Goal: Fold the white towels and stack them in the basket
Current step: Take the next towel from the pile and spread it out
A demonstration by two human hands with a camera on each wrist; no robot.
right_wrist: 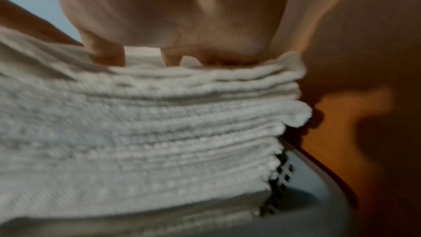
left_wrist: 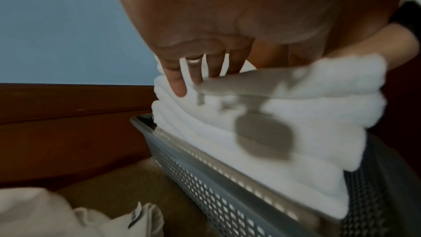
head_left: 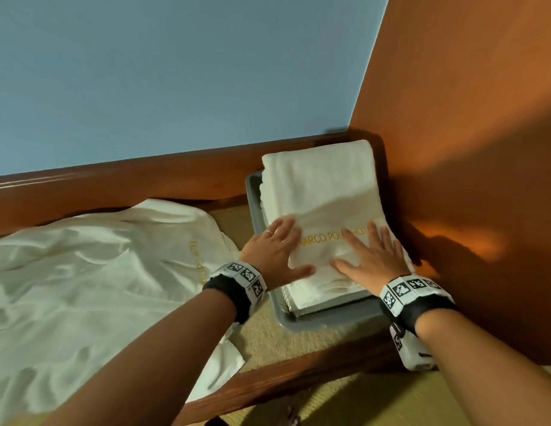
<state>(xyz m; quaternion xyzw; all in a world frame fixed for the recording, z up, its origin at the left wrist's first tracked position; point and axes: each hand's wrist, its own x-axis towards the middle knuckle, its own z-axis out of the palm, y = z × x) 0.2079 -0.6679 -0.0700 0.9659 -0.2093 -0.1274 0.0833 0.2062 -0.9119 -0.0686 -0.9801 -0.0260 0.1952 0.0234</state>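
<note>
A stack of folded white towels (head_left: 320, 192) fills the grey perforated basket (head_left: 326, 319) in the corner; the top towel carries gold lettering. My left hand (head_left: 279, 247) lies flat on the near left part of the top towel, fingers spread. Beside it my right hand (head_left: 368, 256) presses flat on the near right part. From the left wrist, straight fingers (left_wrist: 182, 86) rest on the towel stack (left_wrist: 284, 114) above the basket wall (left_wrist: 205, 183). The right wrist view is blurred; it has the palm (right_wrist: 170, 24) on the layered towels (right_wrist: 148, 132) with the basket rim (right_wrist: 318, 186) below.
A crumpled white towel (head_left: 93, 272) lies on the beige surface to the left, also seen low in the left wrist view as a cloth corner (left_wrist: 56, 214). A wooden rail (head_left: 145, 186) runs behind; an orange wall (head_left: 468, 149) stands close on the right. A wooden edge (head_left: 283, 379) borders the near side.
</note>
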